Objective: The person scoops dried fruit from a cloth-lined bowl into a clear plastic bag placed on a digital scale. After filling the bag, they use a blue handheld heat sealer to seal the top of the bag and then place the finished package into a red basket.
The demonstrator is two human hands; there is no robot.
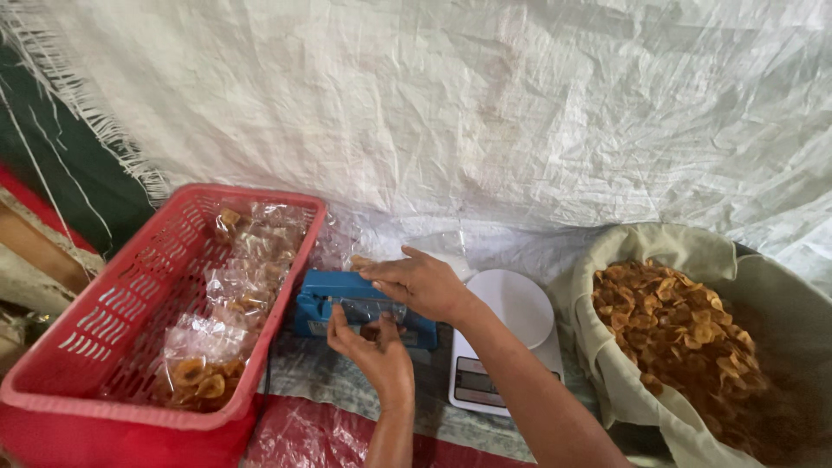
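A blue heat sealer lies on the floor between a red basket and a white scale. My right hand rests palm down on the sealer's bar. My left hand sits in front of the sealer, fingers pinching the edge of a clear plastic bag with chips that lies under the bar. The bag's contents are mostly hidden by my hands.
A red plastic basket on the left holds several sealed clear bags of chips. A white kitchen scale stands right of the sealer. A cloth-lined basin full of loose golden chips is at the right. White sheeting covers the back.
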